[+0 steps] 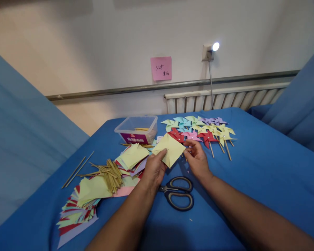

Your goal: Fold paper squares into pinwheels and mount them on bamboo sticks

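Note:
A pale yellow square of paper (172, 148), with cuts running in from its corners, is raised over the table. My left hand (156, 167) grips it from the left, thumb on top near the middle. At its right corner, the thumb and fingers of my right hand (196, 158) are closed on the paper's edge. Beneath my hands lie scissors (180, 204) with dark handles, their blades partly hidden by my left hand. Behind the paper, several finished pinwheels (209, 137) in yellow, red, pink, blue, green and purple lie on sticks.
A clear plastic box (136, 129) with sticks inside stands behind my left hand. Further left are a bundle of thin sticks (111, 176), stacks of coloured paper (75, 212) and two loose sticks (75, 170). Blue cloth (272, 181) covers the table; a radiator (225, 99) runs along the wall.

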A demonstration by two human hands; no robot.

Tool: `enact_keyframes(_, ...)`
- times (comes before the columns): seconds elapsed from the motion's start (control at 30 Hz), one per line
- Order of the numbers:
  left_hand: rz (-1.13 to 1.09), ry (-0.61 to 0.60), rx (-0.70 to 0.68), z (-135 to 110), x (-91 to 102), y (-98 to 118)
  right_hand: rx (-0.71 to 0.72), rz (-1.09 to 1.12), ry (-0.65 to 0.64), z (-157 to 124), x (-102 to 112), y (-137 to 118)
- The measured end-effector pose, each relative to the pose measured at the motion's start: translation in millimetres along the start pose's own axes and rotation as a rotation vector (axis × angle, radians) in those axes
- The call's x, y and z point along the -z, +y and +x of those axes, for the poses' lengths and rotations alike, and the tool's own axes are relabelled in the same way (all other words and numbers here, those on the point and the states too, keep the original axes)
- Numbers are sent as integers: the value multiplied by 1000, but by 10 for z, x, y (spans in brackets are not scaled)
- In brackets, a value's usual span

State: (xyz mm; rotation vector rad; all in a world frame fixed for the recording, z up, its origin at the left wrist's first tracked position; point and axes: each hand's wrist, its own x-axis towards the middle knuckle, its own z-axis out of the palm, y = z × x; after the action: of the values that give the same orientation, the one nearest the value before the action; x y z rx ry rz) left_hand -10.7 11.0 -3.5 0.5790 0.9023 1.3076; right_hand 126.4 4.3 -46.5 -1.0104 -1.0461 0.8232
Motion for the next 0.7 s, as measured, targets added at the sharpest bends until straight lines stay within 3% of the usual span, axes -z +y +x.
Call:
enact_keyframes(0.17,-19,-3,8,8,25,45,396,-345,-149,-77,28,-122)
enact_keyframes(0.27,-21,-42,-13,0,32,39,492,-461,-236,-121,10,-165)
enact_keyframes(0.43,-11,-80,-15,-17,13,12,531,-504,-213,-124,2,-152)
enact_keyframes(0.7,58,-179,13,-56,-5,-26,381,-387,-148,-99,15,-99)
